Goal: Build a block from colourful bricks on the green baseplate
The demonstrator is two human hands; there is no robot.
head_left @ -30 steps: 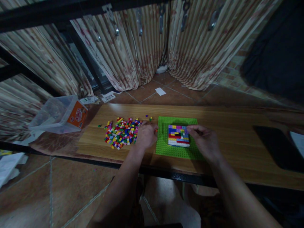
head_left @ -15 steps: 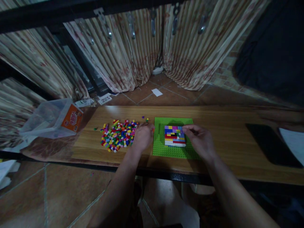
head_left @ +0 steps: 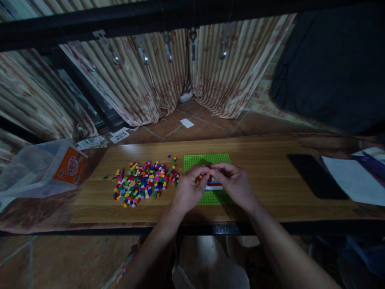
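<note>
My left hand (head_left: 191, 188) and my right hand (head_left: 237, 184) meet fingertip to fingertip above the green baseplate (head_left: 206, 158). Between them shows a small orange toy brick (head_left: 208, 174), pinched by both hands. Right below is a block of stacked bricks in many colours; its white and red front edge (head_left: 214, 187) shows, while the hands cover most of its top. To the left of my left hand lies a loose pile of small coloured bricks (head_left: 138, 182), with a few strays near the baseplate.
A clear plastic box with an orange label (head_left: 70, 164) lies at the left end of the wooden tabletop (head_left: 264, 160). On the right are a flat black object (head_left: 315, 176) and white paper (head_left: 355, 178). Pleated curtains (head_left: 168, 80) hang behind the table.
My left hand has moved from beside the brick pile over to the brick block, where my right hand now meets it. The orange brick shows at their fingertips. The camera view has shifted.
</note>
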